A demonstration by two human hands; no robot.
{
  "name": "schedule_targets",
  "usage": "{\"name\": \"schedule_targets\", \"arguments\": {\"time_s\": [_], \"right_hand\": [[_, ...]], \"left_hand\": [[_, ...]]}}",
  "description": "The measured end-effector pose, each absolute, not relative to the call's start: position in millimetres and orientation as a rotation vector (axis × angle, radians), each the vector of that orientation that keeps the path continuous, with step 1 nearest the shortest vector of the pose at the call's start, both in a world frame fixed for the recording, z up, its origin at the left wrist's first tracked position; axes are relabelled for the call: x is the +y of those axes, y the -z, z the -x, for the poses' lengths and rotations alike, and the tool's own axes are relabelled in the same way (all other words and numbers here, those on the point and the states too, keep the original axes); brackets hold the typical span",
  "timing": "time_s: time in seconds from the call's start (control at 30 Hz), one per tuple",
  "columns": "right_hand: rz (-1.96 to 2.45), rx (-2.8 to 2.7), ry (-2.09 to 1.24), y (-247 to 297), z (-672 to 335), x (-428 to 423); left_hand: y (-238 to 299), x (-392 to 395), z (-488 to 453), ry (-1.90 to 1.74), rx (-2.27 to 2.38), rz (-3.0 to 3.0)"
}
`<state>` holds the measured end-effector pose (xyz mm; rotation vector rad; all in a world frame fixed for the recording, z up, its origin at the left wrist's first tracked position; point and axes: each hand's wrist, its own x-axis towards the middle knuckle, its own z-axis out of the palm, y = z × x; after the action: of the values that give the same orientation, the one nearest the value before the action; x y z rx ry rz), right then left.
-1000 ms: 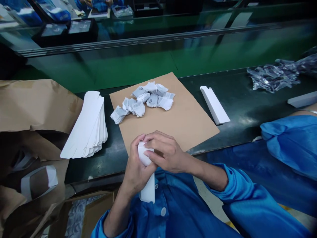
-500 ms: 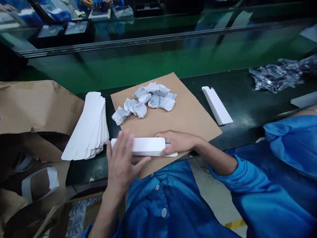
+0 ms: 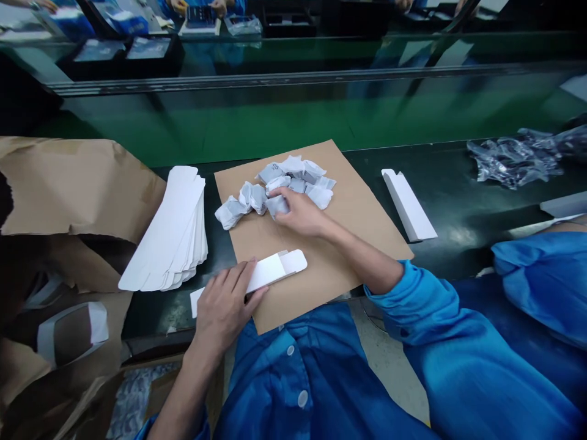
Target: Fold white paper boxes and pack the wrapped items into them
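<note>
My left hand (image 3: 225, 304) grips a long white carton (image 3: 269, 272) near its left end; the carton lies on the front edge of a brown paper sheet (image 3: 353, 214) with its right flap open. My right hand (image 3: 297, 211) reaches forward onto a pile of small white wrapped packets (image 3: 293, 177) at the back of the sheet. Its fingers close on one packet (image 3: 276, 205) at the pile's near side.
A stack of flat white carton blanks (image 3: 169, 227) lies left of the sheet. Another folded white carton (image 3: 408, 205) rests to the right on the dark bench. Crumpled clear plastic bags (image 3: 516, 159) lie far right. Brown paper wrapping (image 3: 68, 183) fills the left. A green conveyor (image 3: 257, 119) runs behind.
The carton went from upright in both hands to lying on the sheet. My right hand left it and reached forward to the packet pile. My left hand stayed on the carton.
</note>
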<state>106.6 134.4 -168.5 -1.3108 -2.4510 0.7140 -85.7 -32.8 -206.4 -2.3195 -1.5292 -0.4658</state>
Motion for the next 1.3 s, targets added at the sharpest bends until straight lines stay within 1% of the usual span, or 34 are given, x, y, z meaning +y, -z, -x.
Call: {"name": "schedule_targets", "arguments": {"time_s": [0.1, 0.13, 0.17, 0.23, 0.27, 0.3, 0.33, 0.4, 0.5, 0.63, 0.67, 0.73, 0.83, 0.93, 1.03, 1.13, 1.3], "right_hand": [[1.129, -2.51, -1.292, 156, -147, 135], [1.161, -2.534, -1.323, 152, -159, 134], [1.278, -2.556, -1.186, 149, -168, 130], [1.545, -2.523, -0.628, 149, -180, 119], [1.604, -2.495, -0.382, 153, -183, 111], [1.605, -2.505, -0.235, 158, -183, 104], [1.567, -2.541, -0.184, 166, -182, 96], [1.475, -2.583, -0.223, 183, -179, 84], [1.459, -2.461, -0.245, 198, -174, 73], [1.343, -2.098, -0.296, 181, -176, 54], [1.261, -2.073, -0.282, 174, -177, 47], [1.06, -2.207, -0.277, 162, -178, 33], [0.86, -2.465, -0.446, 154, -181, 22], [0.766, -2.572, -0.664, 150, -186, 27], [0.665, -2.615, -0.756, 143, -186, 35], [0.681, -2.504, -0.823, 136, -180, 37], [0.882, -2.162, -1.097, 137, -172, 35]], "left_hand": [[205, -36, 92, 0.535, -1.559, 2.283], [205, -36, 94, 0.548, -1.573, 2.273], [205, -36, 94, 0.561, -1.583, 2.264], [206, -35, 93, 0.586, -1.602, 2.254], [206, -34, 92, 0.598, -1.605, 2.256], [206, -34, 90, 0.608, -1.604, 2.259], [207, -34, 89, 0.615, -1.601, 2.259], [207, -34, 87, 0.617, -1.602, 2.251], [205, -35, 85, 0.612, -1.605, 2.239], [202, -38, 82, 0.637, -1.6, 2.232], [201, -39, 82, 0.651, -1.595, 2.225], [199, -41, 80, 0.683, -1.587, 2.203], [195, -43, 77, 0.68, -1.557, 2.209], [191, -43, 75, 0.638, -1.474, 2.323], [190, -43, 73, 0.637, -1.389, 2.387], [193, -44, 72, 0.703, -1.409, 2.359], [199, -44, 72, 0.889, -1.532, 2.35]]}}
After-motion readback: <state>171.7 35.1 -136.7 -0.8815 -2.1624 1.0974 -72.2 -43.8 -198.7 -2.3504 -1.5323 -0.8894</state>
